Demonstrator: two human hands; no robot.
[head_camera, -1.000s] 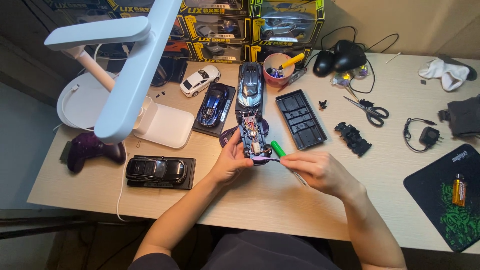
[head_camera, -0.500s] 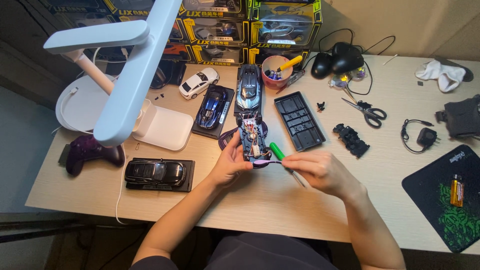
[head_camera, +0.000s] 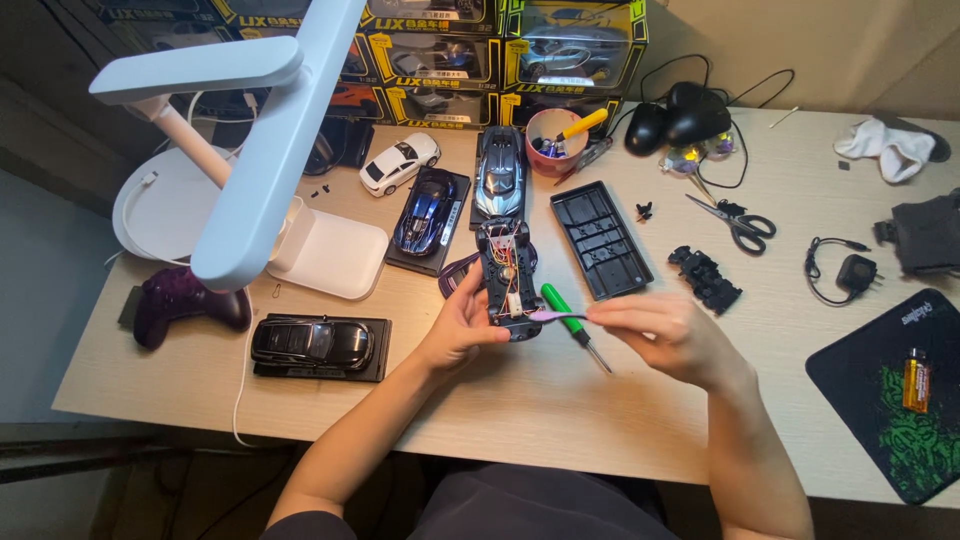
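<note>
Now left hand (head_camera: 462, 325) steadying chassis (head_camera: 508, 278), right hand (head_camera: 668, 335) pinching tweezers (head_camera: 560, 316)

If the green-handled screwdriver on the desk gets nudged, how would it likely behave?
The green-handled screwdriver looks round and slim, so it would probably roll on the flat desk. It seems light and stiff. Lying free beside the right hand, it could easily be knocked.

left hand (head_camera: 462, 330) – grips the open toy car chassis (head_camera: 508, 268) at its near end | right hand (head_camera: 665, 335) – pinches purple tweezers (head_camera: 560, 316) touching the chassis | green screwdriver (head_camera: 572, 323) lying just beside, on the table (head_camera: 560, 410)
</note>
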